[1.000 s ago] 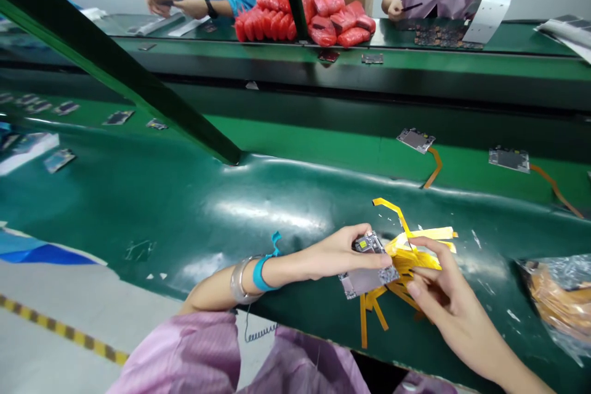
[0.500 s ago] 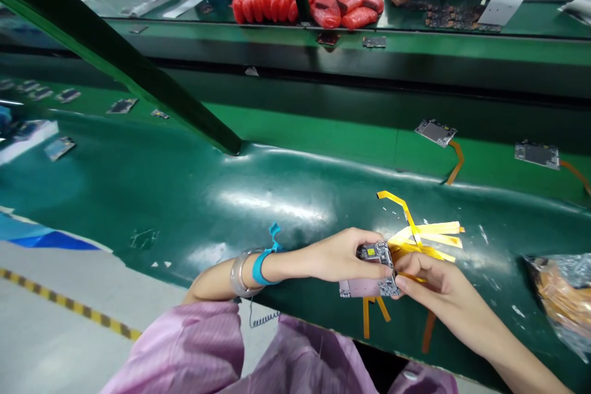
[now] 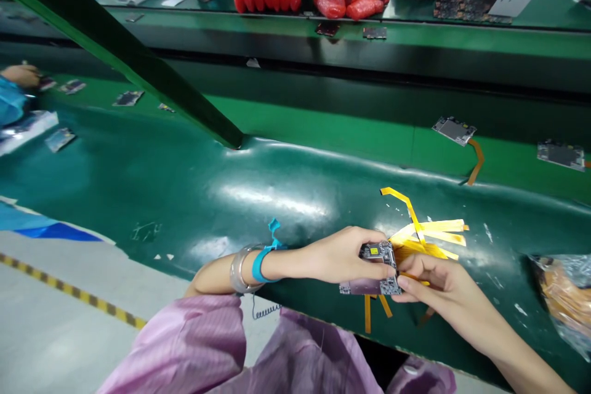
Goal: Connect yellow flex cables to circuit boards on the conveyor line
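From where I stand, the left hand (image 3: 341, 257) grips the circuit board (image 3: 376, 250) firmly above the counter (image 3: 277, 197); steadiness helps while the right hand (image 3: 438, 280) bunches its fingertips at the edge, holding what I can't tell.

Loose, faintly striped lilac sleeve (image 3: 198, 332); clear bangle (image 3: 235, 273); turquoise wristband (image 3: 257, 266).

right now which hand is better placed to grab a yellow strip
Probably the right hand: it's close beside the yellow strips, while the left hand is holding the circuit board.
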`<state>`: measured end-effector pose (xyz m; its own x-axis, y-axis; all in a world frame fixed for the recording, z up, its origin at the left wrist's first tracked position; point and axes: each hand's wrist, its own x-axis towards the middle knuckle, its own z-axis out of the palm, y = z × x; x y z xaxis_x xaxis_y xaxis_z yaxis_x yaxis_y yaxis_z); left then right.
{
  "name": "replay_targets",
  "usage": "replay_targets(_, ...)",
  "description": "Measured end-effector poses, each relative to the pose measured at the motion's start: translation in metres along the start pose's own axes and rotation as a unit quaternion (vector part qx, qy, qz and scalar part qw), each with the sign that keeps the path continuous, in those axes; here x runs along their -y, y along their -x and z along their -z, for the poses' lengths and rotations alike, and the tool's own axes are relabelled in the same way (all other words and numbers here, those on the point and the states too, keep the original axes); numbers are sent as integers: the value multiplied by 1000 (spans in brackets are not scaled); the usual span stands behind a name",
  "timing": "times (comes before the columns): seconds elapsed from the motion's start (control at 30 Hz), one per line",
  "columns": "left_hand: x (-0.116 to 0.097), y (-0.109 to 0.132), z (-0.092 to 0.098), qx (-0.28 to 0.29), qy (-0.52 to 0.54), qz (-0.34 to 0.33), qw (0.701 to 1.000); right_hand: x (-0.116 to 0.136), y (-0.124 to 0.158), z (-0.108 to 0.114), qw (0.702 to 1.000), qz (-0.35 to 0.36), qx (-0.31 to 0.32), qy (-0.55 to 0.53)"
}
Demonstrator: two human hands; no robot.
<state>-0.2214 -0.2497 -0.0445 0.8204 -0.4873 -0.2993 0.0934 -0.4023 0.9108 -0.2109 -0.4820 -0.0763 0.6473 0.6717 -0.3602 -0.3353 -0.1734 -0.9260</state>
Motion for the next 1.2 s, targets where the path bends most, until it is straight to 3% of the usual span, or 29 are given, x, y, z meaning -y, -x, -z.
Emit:
replay_targets(0.2, 0, 3, -3, 7, -33, -8, 999, 2, 0, 1, 997, -21, 34, 61)
replay_targets(0.47, 4, 1, -4, -26, -12, 12, 1000, 11, -9, -3, 999, -39, 4, 3)
replay_targets(0.7, 5, 1, -1, -10, 6, 27, 1000, 9, -10, -4, 999, -38, 20, -4)
replay_targets(0.93, 9, -4, -2, -45, 3, 27, 999, 12, -11, -2, 999, -32, 25, 13)
replay_targets(1.07, 16, -10, 2, -97, 2, 15, 995, 12, -7, 5, 998, -13, -18, -62)
replay_targets(1.2, 14, -12, 8, -79, 10, 2, 997, 13, -6, 9, 999, 12, -47, -20)
